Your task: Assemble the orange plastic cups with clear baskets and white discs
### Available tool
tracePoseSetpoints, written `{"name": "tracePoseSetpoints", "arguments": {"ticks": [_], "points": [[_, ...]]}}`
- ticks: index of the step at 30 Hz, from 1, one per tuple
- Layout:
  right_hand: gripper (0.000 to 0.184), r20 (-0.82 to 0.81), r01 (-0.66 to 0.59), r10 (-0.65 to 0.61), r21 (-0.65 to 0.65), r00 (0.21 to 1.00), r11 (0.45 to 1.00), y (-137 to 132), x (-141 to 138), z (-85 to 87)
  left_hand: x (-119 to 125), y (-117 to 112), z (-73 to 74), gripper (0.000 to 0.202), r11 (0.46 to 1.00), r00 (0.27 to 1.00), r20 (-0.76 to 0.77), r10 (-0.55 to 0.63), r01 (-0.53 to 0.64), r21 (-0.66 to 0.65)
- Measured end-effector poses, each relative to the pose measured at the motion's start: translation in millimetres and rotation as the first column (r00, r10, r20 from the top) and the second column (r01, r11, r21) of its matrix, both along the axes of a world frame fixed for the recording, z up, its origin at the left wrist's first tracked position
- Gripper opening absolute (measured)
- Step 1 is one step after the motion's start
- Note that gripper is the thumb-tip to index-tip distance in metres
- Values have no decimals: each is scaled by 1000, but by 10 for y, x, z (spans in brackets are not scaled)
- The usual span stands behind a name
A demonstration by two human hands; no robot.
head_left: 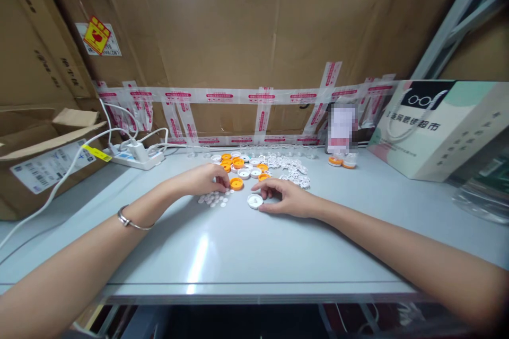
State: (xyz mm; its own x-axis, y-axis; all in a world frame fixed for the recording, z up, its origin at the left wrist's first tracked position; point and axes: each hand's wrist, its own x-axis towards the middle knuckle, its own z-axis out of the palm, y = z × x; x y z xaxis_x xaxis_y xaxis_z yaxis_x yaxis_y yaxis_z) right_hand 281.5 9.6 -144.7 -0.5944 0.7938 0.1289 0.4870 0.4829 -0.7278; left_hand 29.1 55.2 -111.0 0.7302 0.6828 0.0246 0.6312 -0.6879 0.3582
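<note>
My left hand (207,179) rests on the grey table (222,254) with its fingers curled down over several small white discs (213,200); whether it pinches one is hidden. An orange cap (236,184) lies just right of its fingertips. My right hand (283,197) lies with its fingers bent around a white cap (255,201), thumb and fingertips touching or nearly touching its rim. Behind both hands sits a pile of orange and white caps (242,165) and a heap of small white ring parts (292,169).
A white power strip (133,159) with cables lies at the back left beside a cardboard box (35,164). A printed paper bag (437,127) lies at the right. A small bottle (341,130) and two more caps (342,161) stand by the taped cardboard wall (254,53).
</note>
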Motion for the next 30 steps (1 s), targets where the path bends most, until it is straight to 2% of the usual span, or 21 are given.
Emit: {"name": "tracePoseSetpoints", "arguments": {"ticks": [8, 18, 24, 30], "points": [[39, 7, 53, -53, 48, 999, 997, 6, -33, -24, -11, -10, 8, 17, 1000, 1000, 20, 12, -12, -2], [41, -8, 61, -61, 124, 998, 990, -26, -54, -55, 25, -13, -26, 18, 1000, 999, 52, 5, -3, -27], [43, -66, 61, -54, 108, 996, 992, -37, -52, -70, 70, -72, -5, 14, 983, 998, -46, -46, 53, 175], [38, -243, 156, -141, 43, 960, 987, -36, -41, -54, 86, -97, 18, 7, 940, 997, -20, -80, 82, 331]]}}
